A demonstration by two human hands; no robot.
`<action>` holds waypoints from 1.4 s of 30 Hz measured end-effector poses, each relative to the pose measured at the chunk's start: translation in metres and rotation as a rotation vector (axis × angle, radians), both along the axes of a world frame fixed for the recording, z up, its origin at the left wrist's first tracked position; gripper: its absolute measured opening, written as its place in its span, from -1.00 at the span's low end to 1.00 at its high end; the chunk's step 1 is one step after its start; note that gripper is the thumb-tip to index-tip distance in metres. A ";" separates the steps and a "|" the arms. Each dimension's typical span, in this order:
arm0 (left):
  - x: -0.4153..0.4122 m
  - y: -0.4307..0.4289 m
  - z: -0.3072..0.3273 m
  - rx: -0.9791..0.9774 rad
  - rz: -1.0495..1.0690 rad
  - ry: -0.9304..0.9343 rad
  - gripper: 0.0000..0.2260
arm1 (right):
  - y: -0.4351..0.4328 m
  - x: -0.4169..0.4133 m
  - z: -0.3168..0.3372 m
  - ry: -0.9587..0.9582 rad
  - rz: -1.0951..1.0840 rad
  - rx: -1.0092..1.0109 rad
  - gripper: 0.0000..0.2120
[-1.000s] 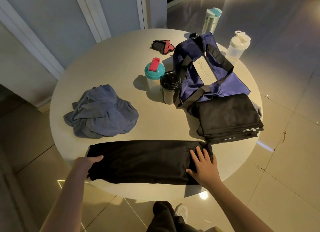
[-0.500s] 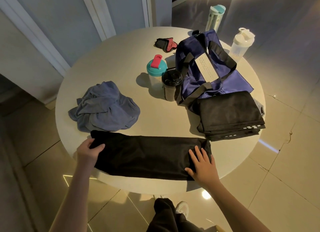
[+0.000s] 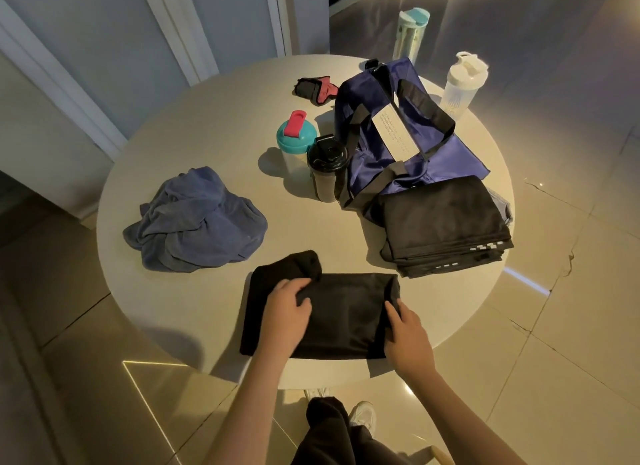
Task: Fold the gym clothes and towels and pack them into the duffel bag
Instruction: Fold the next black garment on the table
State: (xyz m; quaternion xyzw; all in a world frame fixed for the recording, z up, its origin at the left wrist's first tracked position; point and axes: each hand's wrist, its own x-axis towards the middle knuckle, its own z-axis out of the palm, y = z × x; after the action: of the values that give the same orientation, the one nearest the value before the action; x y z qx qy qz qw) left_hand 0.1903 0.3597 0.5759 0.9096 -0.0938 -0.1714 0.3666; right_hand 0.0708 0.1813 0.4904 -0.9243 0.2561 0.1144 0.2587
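Note:
A black garment [image 3: 346, 319] lies at the near edge of the round table [image 3: 214, 142], its left end doubled over toward the middle. My left hand [image 3: 285, 312] grips that folded-over end. My right hand [image 3: 407, 333] holds the garment's right edge, fingers tucked at the cloth. A folded black stack [image 3: 443, 222] lies at the right, against the open navy duffel bag [image 3: 388, 125]. A crumpled blue towel [image 3: 197, 222] sits at the left.
A teal-lidded shaker [image 3: 294, 142] and a black-lidded cup [image 3: 327, 170] stand left of the bag. A white shaker [image 3: 462, 83] and a pale green bottle [image 3: 410, 34] stand behind it. Black and pink gloves [image 3: 315, 88] lie at the back.
My left hand has taken hold of the garment's left end and carried it rightward over the middle, so the long strip is now about half as wide. My right hand stayed at the right edge.

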 end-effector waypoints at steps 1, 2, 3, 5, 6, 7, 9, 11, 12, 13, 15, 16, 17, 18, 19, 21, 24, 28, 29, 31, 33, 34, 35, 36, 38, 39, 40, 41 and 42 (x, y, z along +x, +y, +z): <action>-0.003 -0.007 -0.004 -0.005 -0.024 0.003 -0.67 | 0.000 0.001 0.001 -0.001 0.019 0.031 -0.46; -0.007 -0.013 -0.007 -0.004 -0.047 0.000 -0.68 | 0.000 0.003 0.001 0.005 0.030 0.066 -0.46; -0.010 -0.018 -0.009 -0.004 -0.073 -0.011 -0.69 | 0.000 0.003 -0.001 -0.006 0.027 0.111 -0.48; -0.018 -0.028 -0.013 -0.002 -0.114 -0.032 -0.70 | -0.002 0.007 -0.002 -0.052 -0.028 0.234 -0.54; -0.022 -0.032 -0.015 -0.003 -0.126 -0.038 -0.70 | -0.003 0.009 0.000 -0.079 -0.073 0.296 -0.58; -0.025 -0.036 -0.018 -0.004 -0.137 -0.043 -0.70 | -0.005 0.010 0.001 -0.110 -0.126 0.366 -0.61; -0.032 -0.044 -0.021 -0.001 -0.161 -0.049 -0.70 | -0.008 0.013 0.009 -0.135 -0.270 0.545 -0.65; -0.039 -0.051 -0.023 -0.008 -0.186 -0.058 -0.70 | -0.011 0.014 0.013 -0.123 -0.345 0.672 -0.65; -0.042 -0.056 -0.023 -0.013 -0.202 -0.063 -0.70 | -0.012 0.014 0.016 -0.104 -0.338 0.690 -0.64; -0.045 -0.060 -0.023 -0.015 -0.219 -0.067 -0.70 | -0.013 0.014 0.017 -0.097 -0.336 0.710 -0.63; -0.050 -0.068 -0.024 -0.018 -0.259 -0.059 -0.70 | -0.014 0.015 0.024 -0.083 -0.399 0.793 -0.57; -0.053 -0.072 -0.025 -0.015 -0.287 -0.048 -0.70 | -0.014 0.016 0.027 -0.076 -0.431 0.816 -0.54; -0.056 -0.076 -0.025 -0.009 -0.317 -0.036 -0.70 | -0.016 0.016 0.029 -0.079 -0.446 0.835 -0.51; -0.059 -0.078 -0.027 0.000 -0.347 -0.021 -0.70 | -0.017 0.016 0.029 -0.084 -0.448 0.850 -0.50; -0.061 -0.080 -0.028 0.007 -0.374 0.002 -0.70 | -0.018 0.016 0.029 -0.092 -0.452 0.873 -0.50; -0.066 -0.079 -0.030 -0.001 -0.426 0.087 -0.68 | -0.020 0.017 0.030 -0.110 -0.455 0.879 -0.53; -0.067 -0.068 -0.029 -0.049 -0.457 0.164 -0.69 | -0.023 0.021 0.026 -0.130 -0.473 0.796 -0.63; -0.044 -0.032 -0.034 -0.022 -0.240 -0.139 -0.77 | -0.022 0.031 0.018 -0.063 -0.484 0.620 -0.72; -0.035 -0.021 -0.035 0.000 -0.140 -0.218 -0.77 | -0.020 0.034 0.018 -0.058 -0.480 0.577 -0.73; -0.017 0.000 -0.044 0.144 -0.027 -0.314 -0.72 | -0.017 0.038 0.019 -0.086 -0.473 0.488 -0.77; -0.003 0.019 -0.059 0.390 -0.089 -0.249 -0.60 | -0.015 0.041 0.018 -0.103 -0.452 0.387 -0.80; 0.000 0.026 -0.066 0.496 -0.148 -0.189 -0.55 | -0.014 0.041 0.016 -0.102 -0.441 0.344 -0.81; 0.002 0.031 -0.073 0.559 -0.192 -0.134 -0.51 | -0.014 0.041 0.014 -0.100 -0.432 0.306 -0.81; 0.001 0.034 -0.078 0.591 -0.212 -0.098 -0.47 | -0.013 0.042 0.012 -0.097 -0.428 0.272 -0.81; -0.002 0.032 -0.081 0.588 -0.174 -0.075 -0.42 | -0.011 0.043 0.011 -0.106 -0.457 0.252 -0.77; -0.003 0.030 -0.081 0.552 -0.109 -0.068 -0.39 | -0.009 0.044 0.014 -0.113 -0.489 0.282 -0.68; -0.003 0.027 -0.080 0.500 -0.021 -0.051 -0.36 | -0.007 0.044 0.016 -0.108 -0.518 0.328 -0.55; -0.001 0.025 -0.077 0.443 0.065 -0.023 -0.35 | -0.004 0.045 0.018 -0.102 -0.535 0.375 -0.42; 0.001 0.025 -0.075 0.392 0.131 0.012 -0.35 | -0.002 0.044 0.019 -0.076 -0.536 0.407 -0.34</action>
State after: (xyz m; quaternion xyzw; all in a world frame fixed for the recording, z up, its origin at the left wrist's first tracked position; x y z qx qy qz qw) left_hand 0.1909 0.3845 0.5005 0.9667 0.0027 -0.1675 0.1936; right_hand 0.1150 0.1789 0.5091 -0.7572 0.4519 0.0564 0.4682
